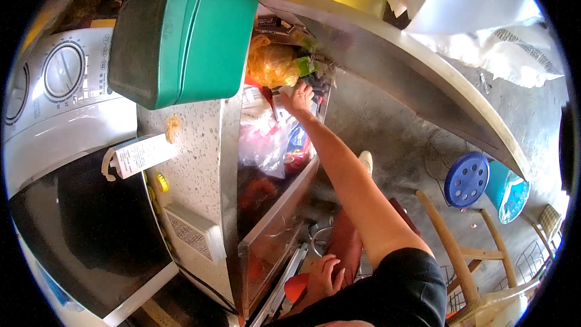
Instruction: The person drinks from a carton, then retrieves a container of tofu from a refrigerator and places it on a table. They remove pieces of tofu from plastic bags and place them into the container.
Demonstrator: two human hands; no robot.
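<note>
My right hand (298, 99) reaches into the far end of an open drawer (279, 209), fingers spread and nothing seen in its grasp. Its fingertips are right by a green packet (305, 65) and some dark items, beside an orange plastic bag (271, 65). Nearer along the drawer lie a clear, pinkish plastic bag (266, 145) and white printed packaging (255, 104). My left hand (327, 275) is low down near my leg, its fingers loosely bent and apart, close to a red rounded thing (295, 287).
A green bin-like container (212, 36) stands on the speckled counter (196, 163), with a white carton (144, 155) lying near the white appliance (85, 94). A curved panel (417, 63) juts out at right. Wooden chair (469, 266), blue stool (466, 180) and turquoise bucket (507, 192) stand on the floor.
</note>
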